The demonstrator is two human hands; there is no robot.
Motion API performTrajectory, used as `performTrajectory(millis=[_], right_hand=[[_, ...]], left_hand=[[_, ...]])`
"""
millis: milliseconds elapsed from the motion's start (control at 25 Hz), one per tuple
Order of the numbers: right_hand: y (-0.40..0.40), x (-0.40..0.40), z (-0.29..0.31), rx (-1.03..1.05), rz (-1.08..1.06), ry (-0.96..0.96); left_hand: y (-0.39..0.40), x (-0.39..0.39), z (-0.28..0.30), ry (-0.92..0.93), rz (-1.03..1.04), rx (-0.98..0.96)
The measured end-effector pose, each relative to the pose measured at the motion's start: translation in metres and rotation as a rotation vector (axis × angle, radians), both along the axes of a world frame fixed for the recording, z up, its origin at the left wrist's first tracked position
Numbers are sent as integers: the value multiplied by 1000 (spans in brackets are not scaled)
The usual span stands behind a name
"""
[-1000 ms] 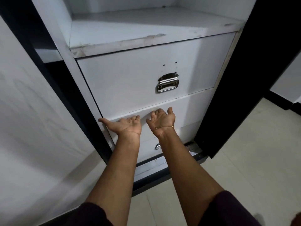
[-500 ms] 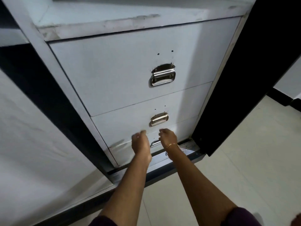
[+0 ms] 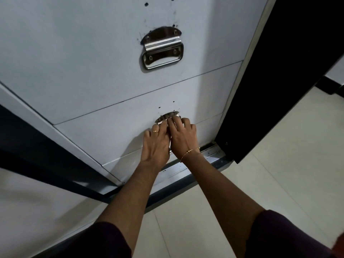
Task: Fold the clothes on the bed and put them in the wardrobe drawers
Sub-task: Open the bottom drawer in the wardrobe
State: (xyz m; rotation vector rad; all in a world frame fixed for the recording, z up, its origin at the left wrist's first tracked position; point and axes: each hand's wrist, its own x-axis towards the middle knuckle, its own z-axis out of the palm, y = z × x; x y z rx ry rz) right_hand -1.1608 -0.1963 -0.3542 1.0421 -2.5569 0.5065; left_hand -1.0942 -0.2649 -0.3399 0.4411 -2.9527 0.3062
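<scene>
- White-painted wooden wardrobe front (image 3: 78, 58) fills most of the view, seen from above; its drawers are stacked, all shut flush.
- Pale tiled floor (image 3: 279, 164) runs along the wardrobe's bottom edge & out to the right.
- Black open wardrobe door (image 3: 290, 71) stands at the wardrobe's right edge, edge-on to the camera.
- Large white upper drawer front (image 3: 93, 53) takes the top of the wardrobe face; a thin seam divides it from the one below.
- Narrower white middle drawer front (image 3: 111, 123) sits under that seam, w/ a lower drawer front (image 3: 122, 162) beneath it near the bottom rail.
- Silver metal bottom rail (image 3: 210, 159) lies along the wardrobe's bottom edge, just behind the wrists.
- Left hand (image 3: 155, 144), palm down, fingers bent over the middle drawer's handle area; ring on one finger. Grip under the fingers is hidden, can't tell if it truly clasps the pull.
- Right hand (image 3: 183, 135) touches the left, fingers curled onto the same handle; thin gold bracelet (image 3: 189, 151) at the wrist.
- Shiny steel drop handle (image 3: 162, 50) hangs flat on the upper drawer, near its right half, untouched.
- Small steel handle plate (image 3: 167, 116) of the middle drawer peeks out above the fingertips.
- No clothes in view.
</scene>
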Motion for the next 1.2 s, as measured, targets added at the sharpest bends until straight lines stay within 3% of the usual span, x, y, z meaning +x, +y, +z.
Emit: performTrajectory(millis=[80,240,400,480,600,680,760,920,1200], right_hand=[[-1,-4,0,-24,-5,3],[0,-5,-9,-114,45,-37],[6,-2,-15,-172,-116,-295],[14,-4,-23,34,-181,-440],[24,-5,-47,361,-32,-503],[25,-5,-63,474,53,-530],[22,-6,-79,548,105,-537],[11,-14,-106,647,166,-545],[6,-15,-140,671,159,-547]], left_hand=[[-1,1,-1,-31,-7,-85],[4,-1,-8,-121,-35,-78],[7,-16,-1,-87,26,18],[11,-15,-5,-72,70,60],[16,-5,-24,-59,114,56],[11,-1,-37,-48,118,35],[5,3,-48,-47,74,26],[0,11,-91,-353,-150,90],[-13,1,-137,-504,-115,236]])
